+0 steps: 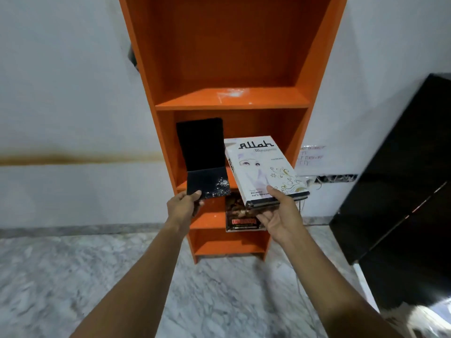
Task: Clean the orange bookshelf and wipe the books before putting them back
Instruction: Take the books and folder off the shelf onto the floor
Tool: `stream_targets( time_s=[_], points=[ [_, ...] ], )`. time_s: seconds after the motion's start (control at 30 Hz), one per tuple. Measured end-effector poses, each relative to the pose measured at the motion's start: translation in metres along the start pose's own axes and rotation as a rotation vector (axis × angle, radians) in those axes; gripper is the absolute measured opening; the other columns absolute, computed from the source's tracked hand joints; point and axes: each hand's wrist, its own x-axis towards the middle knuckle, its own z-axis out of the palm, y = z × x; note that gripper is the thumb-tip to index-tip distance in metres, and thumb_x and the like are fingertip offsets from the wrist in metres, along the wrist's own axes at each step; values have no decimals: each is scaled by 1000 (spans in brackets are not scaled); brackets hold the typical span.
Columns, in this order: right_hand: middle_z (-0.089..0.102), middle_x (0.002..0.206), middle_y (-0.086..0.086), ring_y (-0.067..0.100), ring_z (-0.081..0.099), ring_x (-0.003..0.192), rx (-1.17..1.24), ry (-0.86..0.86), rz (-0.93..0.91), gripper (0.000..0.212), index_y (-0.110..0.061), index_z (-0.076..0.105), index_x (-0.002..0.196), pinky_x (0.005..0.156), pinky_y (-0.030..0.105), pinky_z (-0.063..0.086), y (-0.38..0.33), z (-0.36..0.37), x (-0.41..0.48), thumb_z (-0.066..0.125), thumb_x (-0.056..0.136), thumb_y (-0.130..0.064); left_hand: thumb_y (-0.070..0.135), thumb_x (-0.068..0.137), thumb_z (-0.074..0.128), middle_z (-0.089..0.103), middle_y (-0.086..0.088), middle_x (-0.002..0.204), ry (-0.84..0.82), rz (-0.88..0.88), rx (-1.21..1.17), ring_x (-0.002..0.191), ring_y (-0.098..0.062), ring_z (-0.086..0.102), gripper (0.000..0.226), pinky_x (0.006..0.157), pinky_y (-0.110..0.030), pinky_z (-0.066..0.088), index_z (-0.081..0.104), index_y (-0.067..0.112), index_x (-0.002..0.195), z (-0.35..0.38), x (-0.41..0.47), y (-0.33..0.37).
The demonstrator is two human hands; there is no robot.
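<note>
The orange bookshelf (pixel 268 100) stands just beyond the right hand (pixel 280 217), which grips the white book (pixel 263 167) by its near edge, seemingly held clear for wiping. The left hand (pixel 184 207) pinches the open black book (pixel 202 154) by its lower corner.
</note>
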Motion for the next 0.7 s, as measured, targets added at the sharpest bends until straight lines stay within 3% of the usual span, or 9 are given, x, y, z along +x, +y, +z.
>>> stream_targets(
  time_s=[0.07, 0.23, 0.37, 0.47, 0.6, 0.7],
  points=[
    [77, 109, 14, 29, 75, 95, -55, 52, 88, 41, -14, 63, 128, 96, 47, 56, 26, -21, 2, 72, 88, -16, 9, 95, 67, 64, -6, 67, 26, -71, 39, 62, -16, 57, 6, 67, -29, 49, 66, 8, 89, -15, 3, -30],
    [74, 115, 16, 28, 72, 87, -158, 242, 292, 40, -12, 62, 128, 71, 38, 58, 83, -60, 28, 71, 90, -19, 5, 94, 66, 61, -4, 50, 88, -260, 169, 47, -13, 52, 11, 51, -25, 38, 64, 2, 83, -38, 23, -97],
    [72, 118, 16, 33, 70, 102, -226, 391, 409, 41, -14, 59, 130, 87, 45, 58, 156, -108, 90, 70, 90, -16, 4, 94, 66, 59, -4, 48, 128, -455, 203, 37, -8, 49, 14, 38, -16, 35, 65, 1, 81, -44, 62, -184],
    [71, 119, 17, 34, 69, 108, -266, 461, 479, 36, -13, 60, 123, 77, 41, 57, 212, -149, 153, 71, 89, -17, 5, 93, 68, 63, -8, 60, 179, -546, 187, 37, -4, 54, 7, 37, -14, 39, 68, 0, 89, -48, 105, -265],
    [70, 123, 18, 34, 68, 113, -232, 569, 510, 45, -12, 59, 129, 79, 43, 58, 308, -227, 246, 71, 86, -13, 2, 93, 67, 64, -10, 73, 243, -615, 203, 35, 0, 56, 11, 38, -11, 42, 65, 3, 82, -58, 169, -396],
    [75, 110, 12, 26, 73, 92, -229, 552, 539, 50, -12, 62, 127, 64, 37, 62, 381, -286, 320, 72, 78, -13, -1, 98, 60, 64, -9, 73, 240, -649, 164, 35, 1, 56, 18, 40, -9, 43, 62, 3, 80, -67, 218, -498]
  ],
)
